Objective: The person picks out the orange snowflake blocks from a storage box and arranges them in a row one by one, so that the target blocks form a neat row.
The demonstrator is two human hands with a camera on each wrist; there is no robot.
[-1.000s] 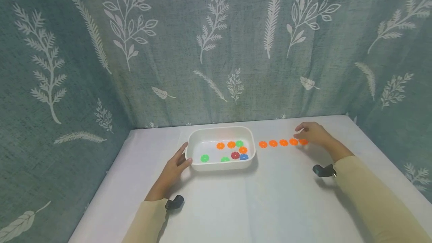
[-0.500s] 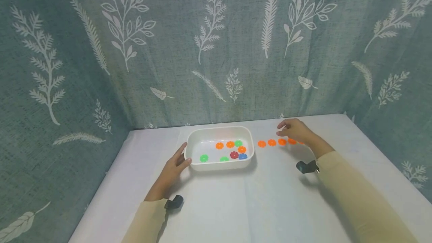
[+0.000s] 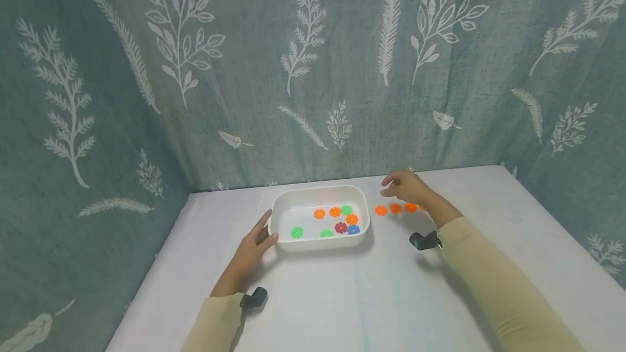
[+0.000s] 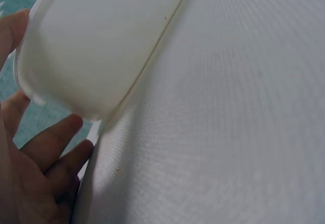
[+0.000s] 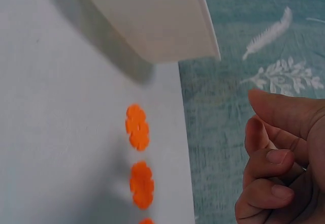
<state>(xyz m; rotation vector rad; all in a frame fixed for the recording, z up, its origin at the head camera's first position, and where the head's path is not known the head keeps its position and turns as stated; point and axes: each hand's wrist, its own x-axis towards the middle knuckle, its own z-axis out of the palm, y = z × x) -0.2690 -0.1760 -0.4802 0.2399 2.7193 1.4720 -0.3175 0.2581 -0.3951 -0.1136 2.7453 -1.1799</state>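
A white tray (image 3: 313, 244) stands on the table with several flower-shaped discs in it, among them orange discs (image 3: 335, 212), green discs (image 3: 296, 232), a red disc (image 3: 340, 227) and a blue disc (image 3: 353, 230). My left hand (image 3: 252, 246) holds its left front corner, thumb at the front rim and fingers along the left side. Right of the tray, orange discs (image 3: 381, 210) lie in a row. Above that row hovers my right hand (image 3: 408, 188), fingers loosely bent and nothing visible between them; its wrist hides the row's right end.
A white cloth (image 3: 313, 297) covers the table. Green curtains (image 3: 244, 69) with white leaf prints hang behind the table and at both sides. Each wrist carries a small black camera, like the right wrist camera (image 3: 424, 240).
My right hand has moved left along the row, from its right end towards the tray. My left hand and the tray have stayed in place.
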